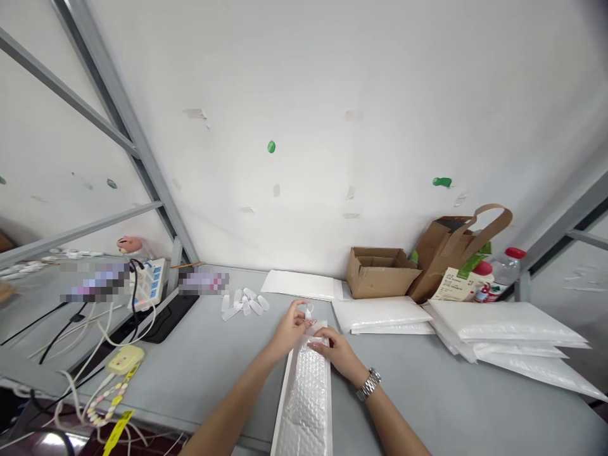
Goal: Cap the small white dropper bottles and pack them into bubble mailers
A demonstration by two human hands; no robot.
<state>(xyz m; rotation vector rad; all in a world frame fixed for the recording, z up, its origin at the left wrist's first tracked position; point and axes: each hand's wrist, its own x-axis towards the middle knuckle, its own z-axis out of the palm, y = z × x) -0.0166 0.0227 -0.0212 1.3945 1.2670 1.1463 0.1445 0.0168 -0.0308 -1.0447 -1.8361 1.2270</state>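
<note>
A long white bubble mailer (306,405) lies lengthwise in front of me, its far end between my hands. My left hand (291,328) is closed, pinching a small white item with a loop (310,310) just above that end; its exact kind cannot be made out. My right hand (338,353), with a metal watch (368,384) on the wrist, grips the mailer near its far edge, thumb lying across the bubble surface. To the left of my hands, several small whitish translucent pieces (246,302) lie in a loose group on the grey table (209,367).
Stacked white mailers (517,323) and a smaller pile (382,313) lie at the right. Behind them stand a cardboard box (382,272), a brown paper bag (439,253) and a red-capped bottle (510,266). Cables (102,329), a dark tablet-like slab (171,316) and a yellow case (125,360) occupy the left.
</note>
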